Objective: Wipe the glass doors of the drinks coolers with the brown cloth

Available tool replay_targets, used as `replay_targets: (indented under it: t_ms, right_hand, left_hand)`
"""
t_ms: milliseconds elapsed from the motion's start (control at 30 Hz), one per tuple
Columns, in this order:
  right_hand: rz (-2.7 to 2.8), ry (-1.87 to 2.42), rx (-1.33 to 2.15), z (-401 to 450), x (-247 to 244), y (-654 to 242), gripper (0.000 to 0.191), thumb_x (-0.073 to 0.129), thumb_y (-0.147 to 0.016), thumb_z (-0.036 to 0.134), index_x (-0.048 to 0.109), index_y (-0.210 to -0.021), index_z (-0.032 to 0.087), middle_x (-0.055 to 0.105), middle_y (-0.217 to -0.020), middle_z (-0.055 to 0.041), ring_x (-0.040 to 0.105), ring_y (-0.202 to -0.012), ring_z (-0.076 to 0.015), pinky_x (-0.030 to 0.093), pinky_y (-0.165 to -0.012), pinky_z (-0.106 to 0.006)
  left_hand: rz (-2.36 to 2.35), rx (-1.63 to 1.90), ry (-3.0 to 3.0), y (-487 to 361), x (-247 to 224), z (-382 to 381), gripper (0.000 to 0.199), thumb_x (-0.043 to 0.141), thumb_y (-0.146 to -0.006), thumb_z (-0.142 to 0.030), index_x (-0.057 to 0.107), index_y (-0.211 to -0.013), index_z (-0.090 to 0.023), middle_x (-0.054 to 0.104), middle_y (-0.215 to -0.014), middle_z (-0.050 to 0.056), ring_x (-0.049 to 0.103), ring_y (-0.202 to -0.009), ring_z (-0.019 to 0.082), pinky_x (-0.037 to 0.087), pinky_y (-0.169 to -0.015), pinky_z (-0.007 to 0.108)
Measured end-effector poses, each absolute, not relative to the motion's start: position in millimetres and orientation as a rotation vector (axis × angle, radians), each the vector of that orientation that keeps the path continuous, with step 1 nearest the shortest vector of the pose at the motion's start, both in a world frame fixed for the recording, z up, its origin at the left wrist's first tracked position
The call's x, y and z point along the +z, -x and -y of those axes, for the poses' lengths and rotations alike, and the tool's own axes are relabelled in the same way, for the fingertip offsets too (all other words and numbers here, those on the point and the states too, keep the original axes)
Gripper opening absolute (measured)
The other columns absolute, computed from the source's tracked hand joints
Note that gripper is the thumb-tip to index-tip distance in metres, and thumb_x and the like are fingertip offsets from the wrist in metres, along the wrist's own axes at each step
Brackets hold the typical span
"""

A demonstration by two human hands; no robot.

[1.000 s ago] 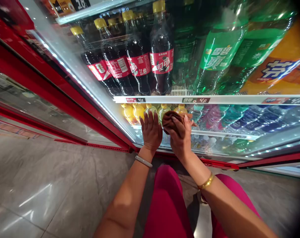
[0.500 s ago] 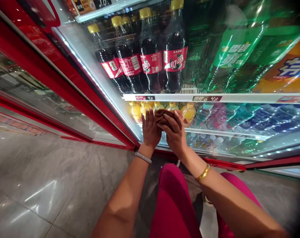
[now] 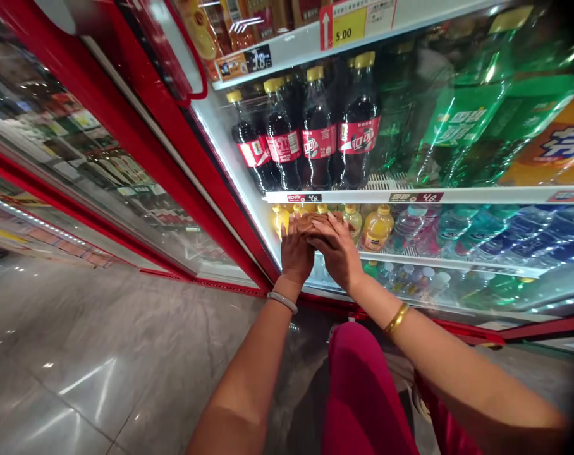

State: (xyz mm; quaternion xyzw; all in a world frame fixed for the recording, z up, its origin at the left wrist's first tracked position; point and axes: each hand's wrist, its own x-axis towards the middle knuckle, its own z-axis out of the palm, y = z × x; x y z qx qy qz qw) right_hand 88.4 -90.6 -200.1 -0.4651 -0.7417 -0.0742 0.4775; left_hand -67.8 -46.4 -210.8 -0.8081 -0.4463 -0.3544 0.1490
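A brown cloth [image 3: 310, 224] lies bunched beneath my right hand [image 3: 340, 256], in front of the shelf of yellow drink bottles. The right hand's fingers press over it, bent slightly. Close beside it on the left, my left hand [image 3: 296, 258] is raised with its fingers stretched upward, its edge near or against the cloth. Both hands seem to rest on the glass front of the drinks cooler; the exact contact is hidden. A yellow juice bottle [image 3: 378, 227] stands just right of the cloth.
Dark cola bottles [image 3: 317, 139] with yellow caps stand on the shelf above, beside large green bottles [image 3: 462, 120]. A white shelf edge [image 3: 358, 197] carries price tags. Red door frames [image 3: 140, 133] slant down at left. My knee [image 3: 363, 379] is close to the cooler's base, over grey floor [image 3: 149, 360].
The view has shifted, so the cooler appears lower and further right, and an upper shelf with a price sign shows. Both hands stay together at the cloth, with slightly changed finger positions.
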Motion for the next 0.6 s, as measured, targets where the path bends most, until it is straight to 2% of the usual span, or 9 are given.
replay_targets:
  t_ms: [100, 200, 300, 433, 600]
  right_hand:
    - [1.849, 1.060, -0.267, 80.2, -167.1, -90.5, 0.043, 0.042, -0.105, 0.014, 0.076, -0.119, 0.036, 0.061, -0.151, 0.0032, 0.031, -0.160, -0.0177, 0.022, -0.135, -0.058]
    - [1.721, 1.093, -0.419, 84.9, -152.8, -106.3, 0.038, 0.048, -0.104, 0.017, 0.073, -0.124, 0.037, 0.056, -0.156, 0.0039, 0.022, -0.163, -0.0189, 0.019, -0.135, -0.058]
    - [1.680, 1.102, -0.510, 97.6, -170.6, -112.2, 0.040, 0.049, -0.102, 0.012, 0.071, -0.127, 0.034, 0.055, -0.157, 0.0004, 0.018, -0.164, -0.0212, 0.020, -0.134, -0.061]
    - [1.879, 1.004, -0.526, 95.8, -189.8, -92.0, 0.043, 0.045, -0.098, 0.003, 0.073, -0.119, 0.027, 0.063, -0.148, -0.0033, 0.024, -0.162, -0.0186, 0.026, -0.134, -0.054]
    - [1.926, 0.932, -0.523, 68.7, -140.6, -81.1, 0.042, 0.044, -0.100, 0.005, 0.072, -0.121, 0.029, 0.059, -0.154, -0.0007, 0.021, -0.163, -0.0157, 0.023, -0.135, -0.053]
  left_hand:
    - [1.305, -1.002, 2.298, 76.3, -198.4, 44.5, 0.051, 0.043, -0.102, -0.018, 0.052, -0.152, -0.008, 0.048, -0.163, 0.022, 0.024, -0.163, 0.029, 0.024, -0.132, 0.061]
    - [1.379, -0.971, 2.236, 78.4, -182.4, 43.8, 0.060, 0.038, -0.102, -0.013, 0.037, -0.160, -0.002, 0.033, -0.169, 0.025, 0.022, -0.163, 0.030, 0.024, -0.132, 0.059]
    - [1.409, -0.931, 2.244, 76.6, -177.2, 45.7, 0.062, 0.034, -0.101, -0.011, 0.033, -0.163, -0.004, 0.029, -0.171, 0.022, 0.022, -0.163, 0.028, 0.024, -0.133, 0.055]
    - [1.415, -0.876, 2.319, 78.4, -181.8, 49.7, 0.063, 0.039, -0.101, -0.014, 0.033, -0.163, -0.005, 0.029, -0.172, 0.020, 0.019, -0.164, 0.028, 0.022, -0.134, 0.053]
    - [1.499, -0.903, 2.286, 88.4, -165.5, 52.1, 0.062, 0.037, -0.101, -0.011, 0.033, -0.163, -0.006, 0.027, -0.173, 0.019, 0.018, -0.164, 0.026, 0.017, -0.136, 0.054]
